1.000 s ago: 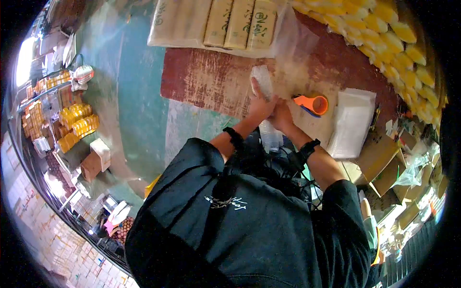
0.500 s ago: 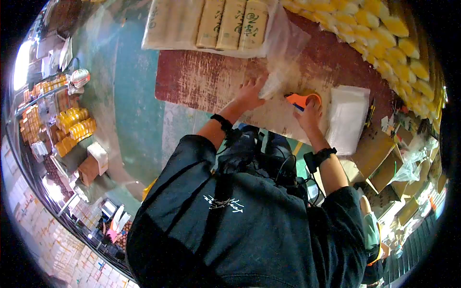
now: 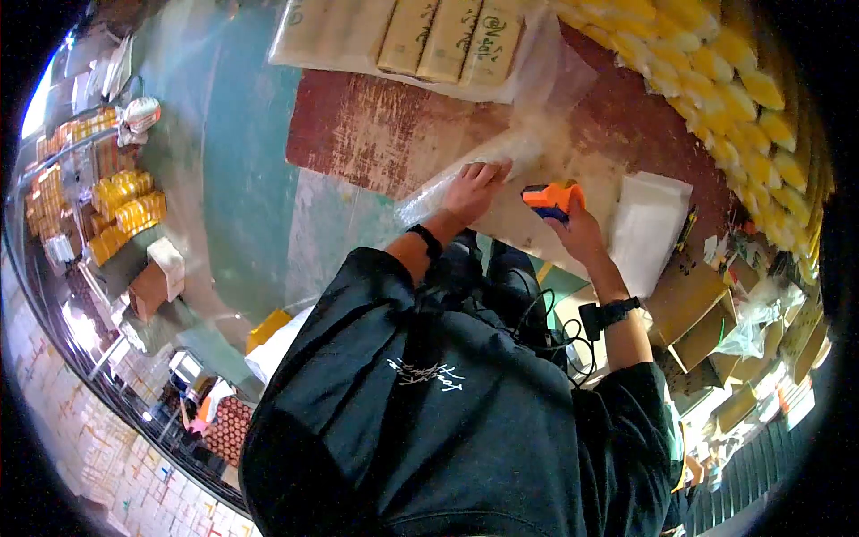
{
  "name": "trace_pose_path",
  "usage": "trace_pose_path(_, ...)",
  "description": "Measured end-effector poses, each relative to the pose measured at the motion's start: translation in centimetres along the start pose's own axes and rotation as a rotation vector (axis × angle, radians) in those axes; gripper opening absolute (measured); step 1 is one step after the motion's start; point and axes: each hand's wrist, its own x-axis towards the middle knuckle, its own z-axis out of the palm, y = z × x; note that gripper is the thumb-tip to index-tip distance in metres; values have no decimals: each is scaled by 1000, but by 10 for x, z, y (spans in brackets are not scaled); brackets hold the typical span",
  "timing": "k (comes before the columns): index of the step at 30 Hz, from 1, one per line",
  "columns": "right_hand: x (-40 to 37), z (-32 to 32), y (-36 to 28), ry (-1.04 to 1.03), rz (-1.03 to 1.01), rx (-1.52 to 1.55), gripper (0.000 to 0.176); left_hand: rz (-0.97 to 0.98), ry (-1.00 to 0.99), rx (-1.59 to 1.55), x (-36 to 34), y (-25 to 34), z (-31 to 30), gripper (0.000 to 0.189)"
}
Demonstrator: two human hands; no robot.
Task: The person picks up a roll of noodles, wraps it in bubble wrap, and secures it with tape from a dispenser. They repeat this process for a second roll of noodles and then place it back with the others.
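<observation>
My right hand [image 3: 580, 231] grips an orange tape dispenser [image 3: 562, 195] with a dark blue part, held over the worn board. To its left, my left hand [image 3: 474, 190] has its fingers curled down onto a strip of clear plastic film [image 3: 429, 199], which runs diagonally across the board's near edge. At the top, several tan paper-wrapped packs [image 3: 443, 40] with green print lie side by side inside clear plastic. Loose plastic [image 3: 546, 80] trails from them toward my left hand. A stack of clear plastic bags [image 3: 649, 219] lies right of my right hand.
The red-brown board [image 3: 358, 134] has a scraped surface. Yellow-and-white packages [image 3: 716, 98] are piled along the upper right. Open cardboard boxes [image 3: 693, 309] stand at the right. Yellow bundles [image 3: 130, 201] sit on a rack at the far left.
My left hand's fingers have curled onto the plastic, and the film now stretches out to the lower left. The tape dispenser has turned and sits slightly lower in my right hand.
</observation>
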Motion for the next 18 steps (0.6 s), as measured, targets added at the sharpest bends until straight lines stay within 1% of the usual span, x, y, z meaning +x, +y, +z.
trace_pose_path(2, 2, -9, -19, 21, -8, 7, 75, 18, -9, -8, 2, -3, 1, 60)
trace_pose_path(3, 5, -12, -26, 32, -12, 9, 73, 14, 19, 8, 1, -1, 0, 58)
trace_pose_path(6, 26, -25, -44, -11, -41, 223, 59, 21, 95, 48, -1, 3, 4, 54)
trace_pose_path(9, 48, -37, -59, -135, 151, 284, 55, 60, 145, 36, -2, 6, 4, 44)
trace_pose_path(11, 57, -44, -73, -179, 204, 345, 54, 90, 172, -15, -1, 5, 0, 36)
trace_pose_path(14, 71, -36, -75, -239, 272, 497, 53, 125, 108, 19, -2, 6, -8, 29)
trace_pose_path(15, 75, -30, -73, -260, 294, 558, 53, 127, 112, 5, -2, 5, -7, 29)
trace_pose_path(17, 78, -23, -75, -270, 343, 612, 43, 132, 113, -24, -2, 6, -9, 28)
trace_pose_path(18, 79, -21, -76, -276, 366, 638, 38, 103, 71, -54, -2, 7, -10, 33)
